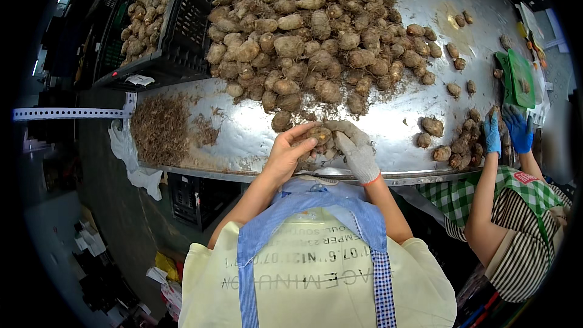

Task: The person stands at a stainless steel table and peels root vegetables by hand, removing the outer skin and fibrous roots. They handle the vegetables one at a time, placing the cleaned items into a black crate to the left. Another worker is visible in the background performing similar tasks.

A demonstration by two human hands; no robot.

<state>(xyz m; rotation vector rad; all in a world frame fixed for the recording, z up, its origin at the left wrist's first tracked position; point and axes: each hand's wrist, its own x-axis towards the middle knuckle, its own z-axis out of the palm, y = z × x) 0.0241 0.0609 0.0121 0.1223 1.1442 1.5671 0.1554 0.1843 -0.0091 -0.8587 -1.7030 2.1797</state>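
Observation:
Above the near edge of the metal table, my bare left hand (288,149) grips a brown taro corm (321,135) between thumb and fingers. A pale orange cut or scraped patch shows on the corm's face. My right hand (360,146), in a grey knit glove with an orange cuff, curls around the corm's right side, its fingertips at the top. Smaller pale pieces lie partly hidden below the corm, between my hands. Just beyond my left hand sits a single taro corm (282,121). A large heap of hairy taro corms (296,41) covers the table farther back.
A black crate (186,32) of corms stands at the left. Fibrous trimmings (159,130) are piled on the table's (241,146) left end. At the right, a co-worker's blue-gloved hands (519,130) are near a small corm pile (464,141) and a green basket (521,77).

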